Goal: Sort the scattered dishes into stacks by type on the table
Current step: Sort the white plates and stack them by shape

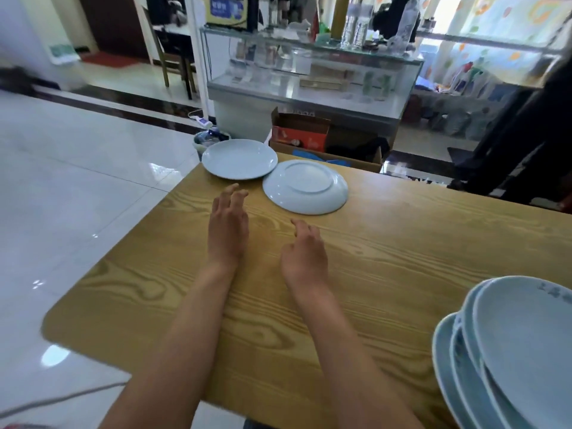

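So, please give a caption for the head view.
Two empty hands, left hand and right hand, reach toward two plates.

No lettering reads clearly. Blue marks on the rim of the top dish (532,345) in the near-right stack are too blurred to read, as are the print on the blue sign (225,8) and the cardboard box (298,133).

Bright daylight from windows (507,23) at one o'clock glares on the glossy floor (77,168); wide-angle edges bend, background softly blurred.

Glass cabinet (312,72), cardboard box (301,134)
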Motion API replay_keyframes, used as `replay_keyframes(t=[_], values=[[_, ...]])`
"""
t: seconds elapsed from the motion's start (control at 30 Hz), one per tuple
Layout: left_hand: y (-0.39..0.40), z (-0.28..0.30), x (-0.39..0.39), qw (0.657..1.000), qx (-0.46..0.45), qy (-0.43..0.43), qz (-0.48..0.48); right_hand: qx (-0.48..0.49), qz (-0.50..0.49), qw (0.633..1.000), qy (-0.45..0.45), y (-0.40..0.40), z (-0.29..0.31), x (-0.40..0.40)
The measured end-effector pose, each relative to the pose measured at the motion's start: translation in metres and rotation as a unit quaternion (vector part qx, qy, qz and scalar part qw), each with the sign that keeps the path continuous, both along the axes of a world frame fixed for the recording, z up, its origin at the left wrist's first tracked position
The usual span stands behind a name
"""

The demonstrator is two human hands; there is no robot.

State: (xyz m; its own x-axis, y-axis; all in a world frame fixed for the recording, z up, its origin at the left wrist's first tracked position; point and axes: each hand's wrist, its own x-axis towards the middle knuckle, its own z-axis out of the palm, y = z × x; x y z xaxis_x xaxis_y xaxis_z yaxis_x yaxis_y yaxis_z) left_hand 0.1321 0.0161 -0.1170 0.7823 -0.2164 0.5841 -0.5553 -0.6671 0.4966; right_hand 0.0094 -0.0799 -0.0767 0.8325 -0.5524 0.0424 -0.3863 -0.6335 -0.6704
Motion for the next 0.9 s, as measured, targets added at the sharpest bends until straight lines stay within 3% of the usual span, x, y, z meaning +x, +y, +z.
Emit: replay_keyframes(t=[0.13, 0.5, 0.7, 0.8, 0.9], values=[[-0.004, 0.003, 0.035, 1.000, -0.022, 0.009, 0.019, -0.037, -0.016, 0.998, -0.039, 0.004, -0.018, 0.022], [-0.024, 0.002, 0.104, 0.994, 0.104, -0.036, 0.018, -0.057, -0.047, 0.994, -0.080, -0.010, -0.033, 0.041], [-0.028, -0.001, 0.108, 0.994, 0.074, 0.070, 0.032, -0.051, -0.049, 0.994, -0.089, -0.010, -0.033, 0.039], [-0.026, -0.002, 0.111, 0.990, 0.117, 0.072, 0.026, -0.043, -0.052, 0.994, -0.084, -0.011, -0.033, 0.039], [-0.018, -0.001, 0.105, 0.992, 0.103, 0.059, 0.030, -0.030, -0.053, 0.995, -0.076, -0.013, -0.032, 0.040]])
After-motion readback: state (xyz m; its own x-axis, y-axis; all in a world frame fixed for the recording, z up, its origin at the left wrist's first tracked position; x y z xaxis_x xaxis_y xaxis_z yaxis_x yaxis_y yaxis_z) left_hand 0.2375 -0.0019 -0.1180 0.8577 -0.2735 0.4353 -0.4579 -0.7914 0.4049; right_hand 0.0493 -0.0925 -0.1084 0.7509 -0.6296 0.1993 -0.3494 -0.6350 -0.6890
